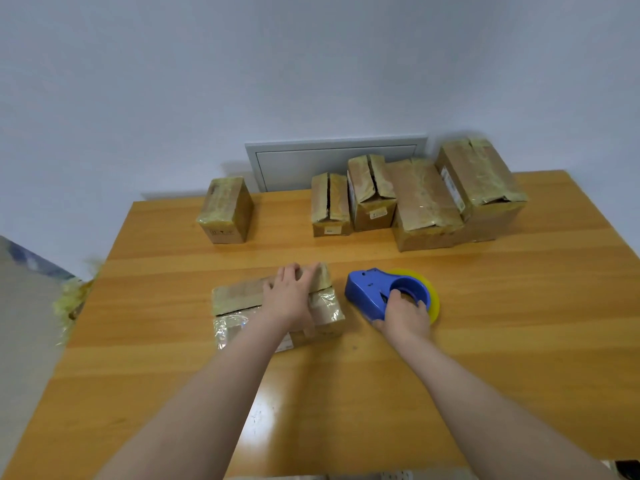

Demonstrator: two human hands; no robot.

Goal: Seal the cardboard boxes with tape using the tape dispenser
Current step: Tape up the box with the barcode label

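A flat cardboard box [239, 308] with old clear tape lies in the middle of the wooden table [519, 306]. My left hand [289, 296] rests on its top flap, fingers curled over the flap's far edge. Right beside the box sits a blue tape dispenser [374, 289] holding a yellow tape roll [434, 303]. My right hand [403, 317] grips the dispenser's ring from the near side.
Along the far edge stand several more taped cardboard boxes: one alone at the left [227, 209], a row at the right [426, 199], two of them with open top seams. A grey wall panel [332, 157] sits behind. Crumpled tape [69, 299] hangs off the table's left edge.
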